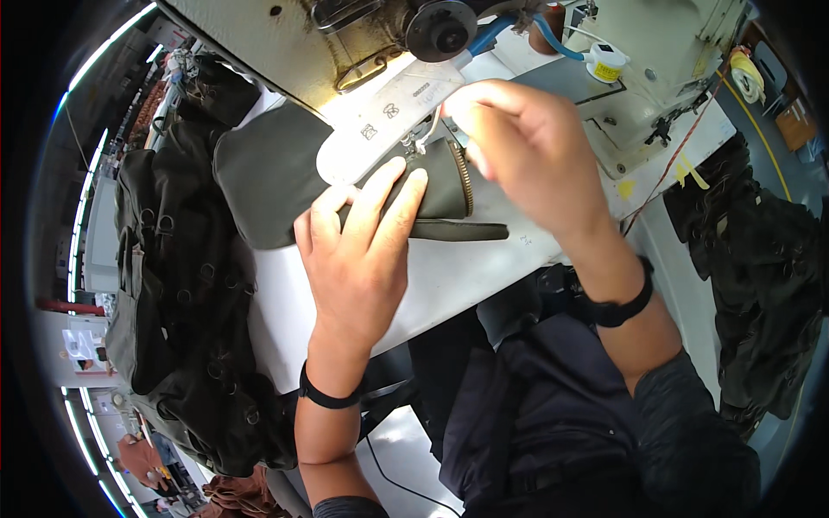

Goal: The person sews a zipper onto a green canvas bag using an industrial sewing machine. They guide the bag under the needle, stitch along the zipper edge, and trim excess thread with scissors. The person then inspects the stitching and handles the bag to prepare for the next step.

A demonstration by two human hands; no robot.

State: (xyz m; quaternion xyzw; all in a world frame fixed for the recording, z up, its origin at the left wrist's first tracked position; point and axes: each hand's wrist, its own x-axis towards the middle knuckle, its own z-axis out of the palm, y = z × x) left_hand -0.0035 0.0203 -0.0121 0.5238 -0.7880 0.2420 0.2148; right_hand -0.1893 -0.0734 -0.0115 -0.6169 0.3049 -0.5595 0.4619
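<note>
A dark green leather-like piece (281,164) lies on the white sewing table, partly under the sewing machine's needle area (414,147). A brass-toothed zipper (464,177) runs along its right part, and a narrow strip (462,230) sticks out toward the right below it. My left hand (358,250) lies on the piece, fingers spread and pressing it flat just in front of the needle. Curled and slightly blurred, my right hand (535,160) is raised above the table to the right of the needle. Its fingertips are pressed together; whatever they hold is hidden.
A white lamp bar (380,125) hangs over the work. Dark bags with metal rings (186,293) are heaped at the left table edge. More dark pieces (760,285) hang at the right. A white container with a yellow label (606,62) stands on the machine bed.
</note>
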